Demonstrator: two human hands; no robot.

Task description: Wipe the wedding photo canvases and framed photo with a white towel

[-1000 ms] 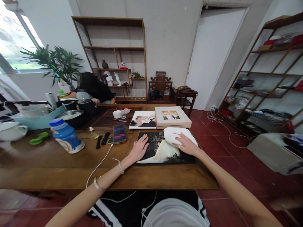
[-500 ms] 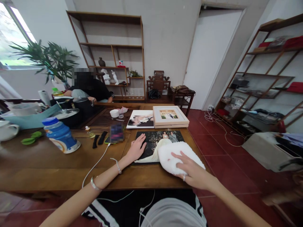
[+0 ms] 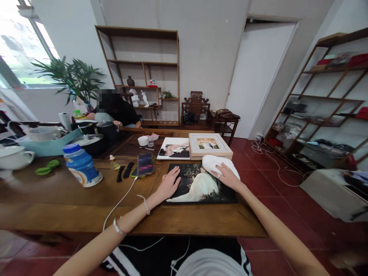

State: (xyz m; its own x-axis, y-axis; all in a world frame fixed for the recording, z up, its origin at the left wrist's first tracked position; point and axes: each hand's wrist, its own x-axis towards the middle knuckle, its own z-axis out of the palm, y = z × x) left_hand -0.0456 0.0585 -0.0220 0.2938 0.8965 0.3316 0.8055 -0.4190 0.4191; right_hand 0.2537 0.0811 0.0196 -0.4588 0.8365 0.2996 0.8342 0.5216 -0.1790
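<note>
The dark photo panel (image 3: pixel 198 188) lies flat on the desk (image 3: pixel 189 220), a white cloth (image 3: pixel 225 160) over its far right corner. The left hand (image 3: pixel 170 184) rests on its left edge, fingers splayed, and the right hand (image 3: pixel 229 177) lies on the cloth, fingers spread out; just beyond sits a pale framed picture (image 3: pixel 208 144), a blue bottle (image 3: pixel 82 166) well to the left

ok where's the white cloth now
In the head view, the cloth is under the right hand, over the far right corner of the dark picture.
</note>
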